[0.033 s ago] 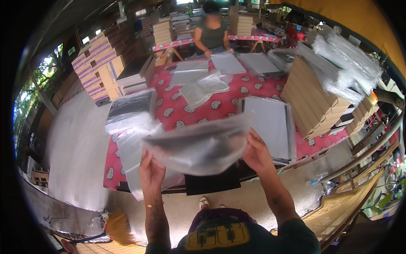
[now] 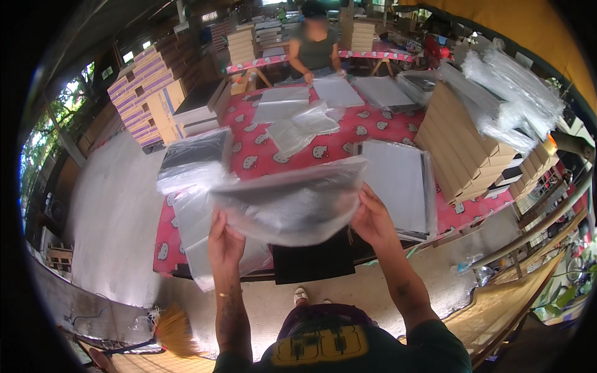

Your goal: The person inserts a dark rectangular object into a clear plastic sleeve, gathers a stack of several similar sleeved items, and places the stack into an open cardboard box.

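Note:
A clear plastic bag (image 2: 289,205) is stretched between my hands above the near side of the table, sagging in the middle. Something dark shows through it, but whether it lies inside or behind I cannot tell. My left hand (image 2: 225,241) grips its left end between thumb and fingers. My right hand (image 2: 372,216) pinches the right end. Beneath it, a flat black sheet (image 2: 314,261) hangs over the table's front edge. Left of the bag lie more clear plastic bags (image 2: 194,214). To the right rests a pile of white sheets (image 2: 393,180) with dark edges, partly in plastic.
The table (image 2: 249,163) has a pink patterned cover. Brown boxes (image 2: 457,146) with plastic-wrapped bundles (image 2: 513,93) on top stand at right; more boxes (image 2: 149,102) rise at left. Across the table a person (image 2: 316,50) handles a white sheet (image 2: 337,91). A broom (image 2: 176,332) lies on the floor.
The plastic bag and both hands have risen slightly in the view, away from me. My grip at both ends is unchanged.

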The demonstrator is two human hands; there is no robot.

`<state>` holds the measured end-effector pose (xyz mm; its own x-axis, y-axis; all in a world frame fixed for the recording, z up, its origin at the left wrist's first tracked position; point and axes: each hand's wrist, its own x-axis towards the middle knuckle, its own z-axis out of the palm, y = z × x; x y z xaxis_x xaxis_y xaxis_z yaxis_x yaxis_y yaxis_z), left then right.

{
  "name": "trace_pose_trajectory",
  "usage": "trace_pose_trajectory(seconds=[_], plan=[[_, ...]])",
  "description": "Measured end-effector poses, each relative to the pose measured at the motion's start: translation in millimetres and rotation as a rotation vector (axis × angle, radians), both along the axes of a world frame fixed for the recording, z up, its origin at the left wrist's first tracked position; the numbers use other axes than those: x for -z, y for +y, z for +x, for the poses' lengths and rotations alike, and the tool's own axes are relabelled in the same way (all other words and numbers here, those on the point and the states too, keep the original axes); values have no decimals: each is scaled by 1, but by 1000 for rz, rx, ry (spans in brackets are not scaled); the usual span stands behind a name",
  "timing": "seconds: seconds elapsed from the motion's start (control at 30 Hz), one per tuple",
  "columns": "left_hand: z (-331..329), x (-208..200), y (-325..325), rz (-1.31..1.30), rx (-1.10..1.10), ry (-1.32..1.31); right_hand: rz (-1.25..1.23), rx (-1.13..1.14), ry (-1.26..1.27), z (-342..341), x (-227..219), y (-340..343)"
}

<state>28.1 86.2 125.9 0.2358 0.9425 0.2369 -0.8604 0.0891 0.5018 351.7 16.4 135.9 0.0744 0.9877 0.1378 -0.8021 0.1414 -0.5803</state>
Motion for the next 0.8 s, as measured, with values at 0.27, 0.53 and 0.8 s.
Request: trace_pose_trajectory(seconds=[0.27, 0.53, 0.8], plan=[[-28, 196, 15, -461, 73, 200, -568, -28, 102, -3, 202, 32], [15, 119, 22, 204, -556, 956, -487, 136, -250, -24, 156, 33], [81, 29, 35, 106, -476, 390, -285, 290, -125, 5, 147, -3]])
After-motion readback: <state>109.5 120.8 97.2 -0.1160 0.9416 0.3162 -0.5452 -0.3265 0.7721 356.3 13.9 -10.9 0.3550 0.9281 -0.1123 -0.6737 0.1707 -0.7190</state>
